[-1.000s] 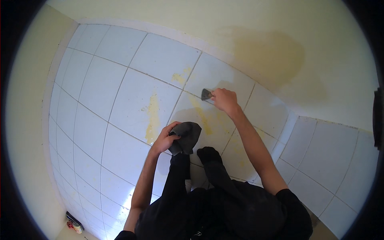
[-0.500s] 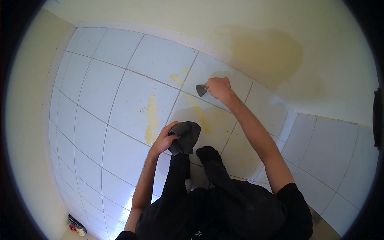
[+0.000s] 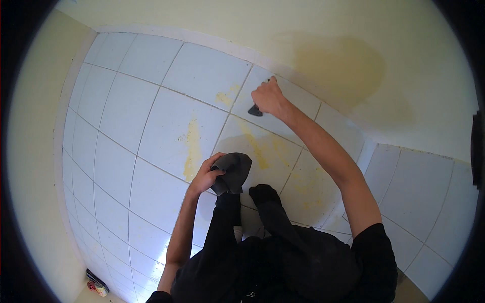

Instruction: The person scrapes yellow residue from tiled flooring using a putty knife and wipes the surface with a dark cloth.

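Observation:
My right hand [image 3: 268,96] is closed round the handle of a scraper [image 3: 255,111]. Its dark, flared blade shows below my fist, over a white floor tile near the far wall; I cannot tell whether it touches the tile. In my left hand [image 3: 205,174] a dark grey cloth [image 3: 232,171] is bunched up, held above the floor in front of my feet. Yellow residue [image 3: 192,146] streaks the tile left of centre. Another yellow streak [image 3: 255,145] lies between the cloth and the scraper, and a smaller yellow patch [image 3: 226,97] sits left of the scraper.
White tiles with dark joints cover the floor [image 3: 166,121]. A cream wall [image 3: 227,20] runs along the far side. A raised tiled ledge [image 3: 411,187] stands at the right. Small items [image 3: 97,284] lie at the lower left corner. My dark-socked foot [image 3: 263,194] rests near the cloth.
My right hand has moved slightly up and left, and its wrist has turned, so the scraper's blade now points downward. The left hand and cloth have barely shifted.

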The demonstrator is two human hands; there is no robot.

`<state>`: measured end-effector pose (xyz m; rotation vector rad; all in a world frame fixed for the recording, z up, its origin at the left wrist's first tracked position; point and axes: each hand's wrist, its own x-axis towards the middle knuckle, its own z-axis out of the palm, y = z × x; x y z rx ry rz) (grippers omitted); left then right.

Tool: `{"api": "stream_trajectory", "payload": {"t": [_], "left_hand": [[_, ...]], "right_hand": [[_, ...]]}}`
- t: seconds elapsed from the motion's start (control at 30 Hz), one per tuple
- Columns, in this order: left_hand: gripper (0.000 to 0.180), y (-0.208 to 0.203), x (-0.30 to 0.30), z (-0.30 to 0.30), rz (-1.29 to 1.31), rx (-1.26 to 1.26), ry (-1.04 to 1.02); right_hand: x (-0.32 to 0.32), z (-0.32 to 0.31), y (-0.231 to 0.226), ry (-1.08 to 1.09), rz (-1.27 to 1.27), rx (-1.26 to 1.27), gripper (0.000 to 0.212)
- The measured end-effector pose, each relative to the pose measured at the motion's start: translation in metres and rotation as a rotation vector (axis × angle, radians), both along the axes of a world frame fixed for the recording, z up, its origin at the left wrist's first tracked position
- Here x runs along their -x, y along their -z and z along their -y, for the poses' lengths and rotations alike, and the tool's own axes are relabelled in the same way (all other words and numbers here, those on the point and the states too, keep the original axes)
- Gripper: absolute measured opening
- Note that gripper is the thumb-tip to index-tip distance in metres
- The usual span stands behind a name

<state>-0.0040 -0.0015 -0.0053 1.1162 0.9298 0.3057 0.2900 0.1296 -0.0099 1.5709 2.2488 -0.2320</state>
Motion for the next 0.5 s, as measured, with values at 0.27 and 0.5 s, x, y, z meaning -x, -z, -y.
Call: {"api": "stream_trajectory", "payload": {"t": [0.27,0.5], "left_hand": [[0.045,-0.003,-0.004,0.001,-0.020,-0.011,-0.003],[0.044,-0.002,-0.001,0.002,-0.013,-0.010,-0.007]], "right_hand": [[0.020,-0.007,0.005,0.006,0.030,0.027,0.012],[0.027,0.004,0.011,0.008,0.041,0.075,0.014]]}}
